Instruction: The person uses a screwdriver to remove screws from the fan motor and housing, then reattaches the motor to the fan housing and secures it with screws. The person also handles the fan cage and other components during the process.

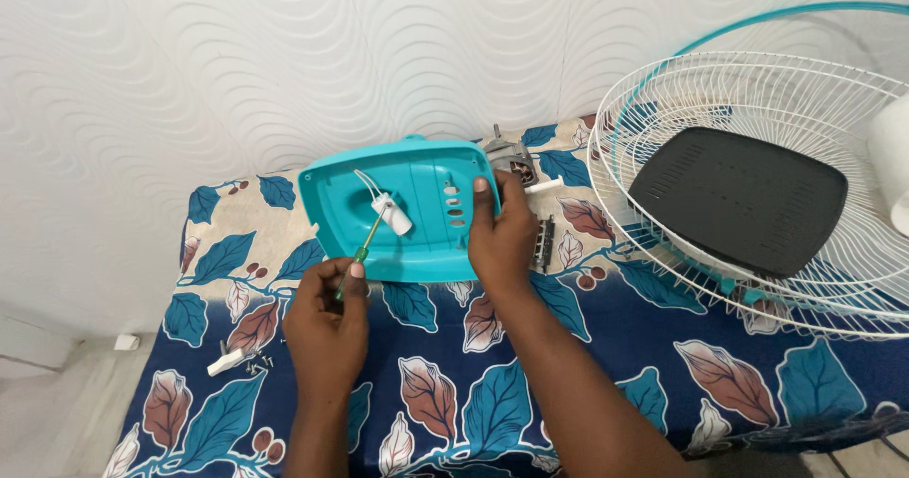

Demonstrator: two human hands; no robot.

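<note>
Meanwhile the left hand point(327, 322) grips a green screwdriver point(365, 244), tip seemingly at a white part point(392, 213), while the right hand point(502, 237) clasps the teal housing point(402, 208).

The near half of the surface point(568, 383) lies open under its leaf-print cloth, so a hand could come in from the front edge unhindered. The turquoise housing point(417, 194) fills the middle back. To the right, the white wire fan guard point(757, 90) and black panel point(739, 208) block that side. At left, a white part with small screws point(232, 360) sits near the edge.
</note>
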